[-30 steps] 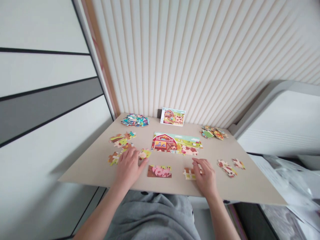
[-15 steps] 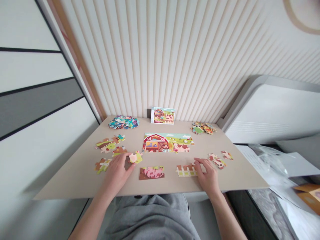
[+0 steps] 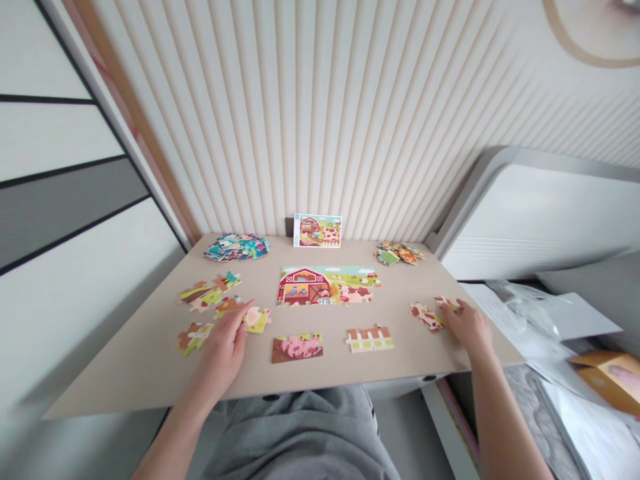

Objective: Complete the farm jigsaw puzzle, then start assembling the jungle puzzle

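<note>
My left hand [image 3: 225,347] lies flat on the beige table [image 3: 150,360], fingers stretched out and touching a pink-and-green puzzle piece [image 3: 257,319]. My right hand [image 3: 465,327] rests near the table's right edge, fingers apart, touching the brown-spotted pieces [image 3: 425,316]. Between the hands lie a joined pig section [image 3: 297,347] and a fence section [image 3: 369,339]. Behind them sits the assembled barn strip [image 3: 325,286].
A reference picture card [image 3: 317,231] leans on the ribbed wall. Piles of loose pieces lie at the back left [image 3: 235,246] and back right [image 3: 399,254]; more pieces sit at the left [image 3: 203,295]. White furniture [image 3: 540,220] and papers [image 3: 540,320] are at the right.
My right hand left the fence section and moved right to the spotted pieces. My left hand stayed by the pink-and-green piece. The camera view shifted.
</note>
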`<state>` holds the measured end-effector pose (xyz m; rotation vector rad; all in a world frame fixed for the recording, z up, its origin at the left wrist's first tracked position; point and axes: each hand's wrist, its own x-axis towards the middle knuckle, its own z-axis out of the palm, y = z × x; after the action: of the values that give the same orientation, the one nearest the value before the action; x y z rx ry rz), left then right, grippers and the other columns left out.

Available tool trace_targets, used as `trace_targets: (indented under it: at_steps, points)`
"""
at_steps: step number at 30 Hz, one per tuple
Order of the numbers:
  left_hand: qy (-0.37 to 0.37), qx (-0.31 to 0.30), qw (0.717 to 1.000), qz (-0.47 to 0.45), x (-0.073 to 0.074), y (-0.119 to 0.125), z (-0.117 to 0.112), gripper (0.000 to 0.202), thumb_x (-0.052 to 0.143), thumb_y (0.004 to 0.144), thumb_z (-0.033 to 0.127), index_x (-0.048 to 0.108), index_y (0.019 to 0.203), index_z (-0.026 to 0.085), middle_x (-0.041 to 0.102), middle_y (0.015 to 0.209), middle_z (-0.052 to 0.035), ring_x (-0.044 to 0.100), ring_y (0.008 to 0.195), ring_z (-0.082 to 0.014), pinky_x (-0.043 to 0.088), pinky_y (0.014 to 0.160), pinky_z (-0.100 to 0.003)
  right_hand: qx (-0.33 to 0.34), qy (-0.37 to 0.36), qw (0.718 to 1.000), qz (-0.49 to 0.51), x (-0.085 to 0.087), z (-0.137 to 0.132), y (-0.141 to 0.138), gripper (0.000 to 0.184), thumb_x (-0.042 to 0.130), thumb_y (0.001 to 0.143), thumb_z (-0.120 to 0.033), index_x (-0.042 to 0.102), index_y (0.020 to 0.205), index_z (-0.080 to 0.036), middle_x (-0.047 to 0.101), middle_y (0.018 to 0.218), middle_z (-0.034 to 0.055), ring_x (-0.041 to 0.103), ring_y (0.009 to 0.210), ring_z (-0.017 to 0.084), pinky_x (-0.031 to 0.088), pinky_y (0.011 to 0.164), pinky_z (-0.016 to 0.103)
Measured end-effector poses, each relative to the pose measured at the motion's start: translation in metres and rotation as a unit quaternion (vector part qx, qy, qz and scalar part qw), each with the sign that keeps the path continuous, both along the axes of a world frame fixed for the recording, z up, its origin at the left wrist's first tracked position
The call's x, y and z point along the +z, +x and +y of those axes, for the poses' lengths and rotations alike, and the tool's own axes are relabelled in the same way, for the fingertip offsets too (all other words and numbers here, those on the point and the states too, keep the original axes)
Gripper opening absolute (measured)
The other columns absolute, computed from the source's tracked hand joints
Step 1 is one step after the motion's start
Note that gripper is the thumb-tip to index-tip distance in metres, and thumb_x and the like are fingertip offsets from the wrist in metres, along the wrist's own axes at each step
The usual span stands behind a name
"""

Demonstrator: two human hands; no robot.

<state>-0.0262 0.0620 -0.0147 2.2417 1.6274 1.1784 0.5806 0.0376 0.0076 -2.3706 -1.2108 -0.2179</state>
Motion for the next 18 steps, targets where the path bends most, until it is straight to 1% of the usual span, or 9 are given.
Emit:
trace_targets:
  at_steps: [1,3,6,9,12,15,18]
  points:
    - [-0.005,0.008,1.0,-0.007,-0.001,0.0,0.0,0.044,0.038,0.104,0.033,0.048,0.145,0.024,0.062,0.137,-0.0131,0.063,0.122,-0.0287,0.051,0.105,-0.048,0.014,-0.019,1.0,0.012,-0.001,0.003,0.014,0.063,0.065,0.08,-0.062,0.075,0.119,-0.014,0.073,0.117,0.0236,0.066,0.105,0.039,0.048,0.091,0.05]
    - [-0.017,0.024,0.999,-0.023,-0.003,0.0,-0.001,0.044,0.04,0.103,0.036,0.047,0.145,0.023,0.063,0.137,-0.0132,0.065,0.12,-0.0287,0.053,0.103,-0.047,0.054,-0.018,0.997,0.051,-0.003,0.008,0.032,0.064,0.069,0.077,-0.062,0.074,0.12,-0.015,0.072,0.122,0.0221,0.066,0.109,0.039,0.047,0.094,0.049]
    - [-0.025,0.023,0.999,-0.028,-0.002,-0.001,-0.003,0.04,0.042,0.103,0.039,0.054,0.137,0.023,0.066,0.131,-0.012,0.066,0.117,-0.0288,0.053,0.103,-0.046,0.104,0.014,0.988,0.112,-0.006,0.012,0.041,0.065,0.075,0.073,-0.056,0.074,0.123,-0.014,0.073,0.122,0.0203,0.067,0.11,0.037,0.048,0.094,0.046]
    - [-0.012,0.003,1.0,-0.021,0.0,-0.002,-0.002,0.038,0.04,0.103,0.039,0.06,0.131,0.024,0.066,0.13,-0.0114,0.064,0.119,-0.0294,0.051,0.105,-0.047,0.118,0.035,0.98,0.159,-0.007,0.015,0.044,0.072,0.079,0.069,-0.051,0.071,0.128,-0.01,0.077,0.108,0.0184,0.071,0.098,0.033,0.052,0.086,0.043]
    - [-0.002,-0.005,1.0,-0.016,0.001,-0.003,-0.001,0.038,0.038,0.104,0.038,0.062,0.13,0.024,0.065,0.126,-0.0122,0.063,0.117,-0.03,0.052,0.103,-0.048,0.117,0.065,0.972,0.195,-0.004,0.015,0.045,0.071,0.075,0.073,-0.051,0.069,0.129,-0.008,0.078,0.093,0.0155,0.072,0.083,0.028,0.054,0.074,0.038]
    - [-0.002,0.006,1.0,-0.011,0.0,-0.004,-0.001,0.039,0.039,0.103,0.038,0.064,0.13,0.024,0.065,0.121,-0.0125,0.065,0.111,-0.0296,0.054,0.1,-0.048,0.11,0.097,0.968,0.204,0.0,0.016,0.04,0.066,0.064,0.082,-0.057,0.07,0.128,-0.009,0.078,0.093,0.016,0.072,0.077,0.025,0.052,0.066,0.034]
    - [-0.004,0.007,1.0,-0.003,-0.002,-0.004,-0.001,0.04,0.038,0.103,0.037,0.064,0.132,0.024,0.065,0.121,-0.0121,0.065,0.111,-0.0292,0.054,0.098,-0.046,0.104,0.109,0.969,0.195,0.002,0.019,0.03,0.063,0.058,0.086,-0.06,0.072,0.122,-0.01,0.077,0.095,0.0164,0.071,0.077,0.024,0.052,0.065,0.034]
